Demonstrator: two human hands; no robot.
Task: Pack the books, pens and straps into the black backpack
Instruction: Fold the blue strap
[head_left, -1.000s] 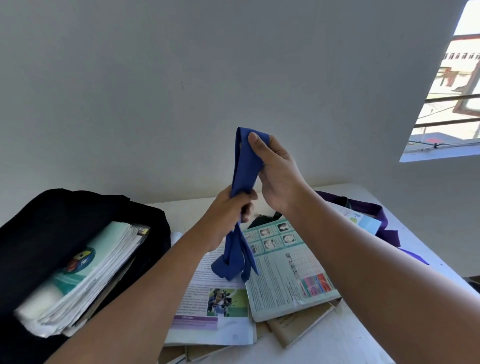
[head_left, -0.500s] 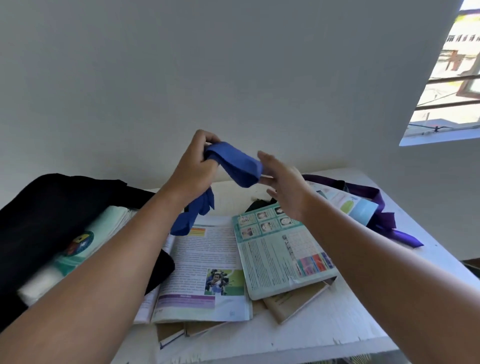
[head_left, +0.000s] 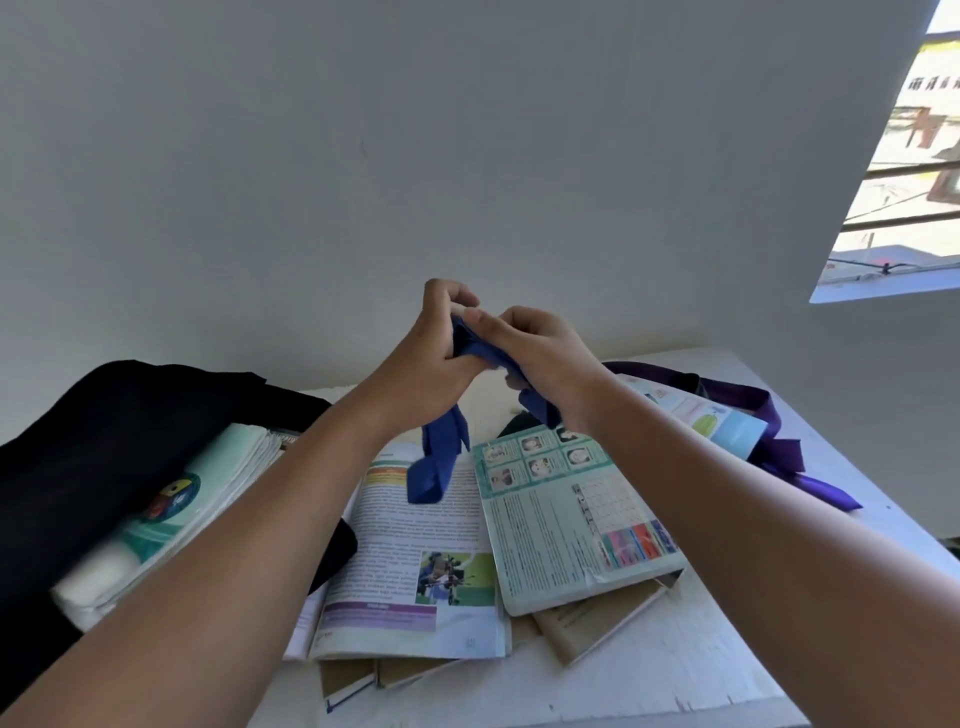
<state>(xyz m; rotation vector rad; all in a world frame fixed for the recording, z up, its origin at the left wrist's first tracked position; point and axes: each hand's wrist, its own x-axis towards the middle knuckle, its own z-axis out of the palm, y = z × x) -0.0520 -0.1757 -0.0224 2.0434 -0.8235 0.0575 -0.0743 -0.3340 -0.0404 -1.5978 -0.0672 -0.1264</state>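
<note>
A black backpack (head_left: 104, 441) lay open at the left end of a white table (head_left: 701, 675), with a thick stack of pale green books (head_left: 171, 509) showing in its mouth, the near end of that stack blurred. Just right of the bag, an open textbook (head_left: 410, 561) lay flat, its page carrying blocks of print and a small colour photograph. Raised above it, the person's left hand (head_left: 431, 353) gripped a blue strap (head_left: 441, 457), fingers curled around the cloth, while the loose end hung down in front of the open page. The right hand (head_left: 540, 358) met the left at the same strap, thumb and fingers pinched on the fabric, so that the two hands were touching with the cloth bunched between them. Below the right forearm a teal-covered book (head_left: 566, 519), printed with small portraits and a coloured chart, rested tilted on top of brown-covered books (head_left: 597, 623) that stuck out beneath it. Farther right, another book with a light blue cover (head_left: 722, 426) lay near the back of the table, and a purple strap (head_left: 779, 457) was draped around it, one end trailing toward the table's right edge. A barred window (head_left: 904, 171) stood open in the wall at upper right.
</note>
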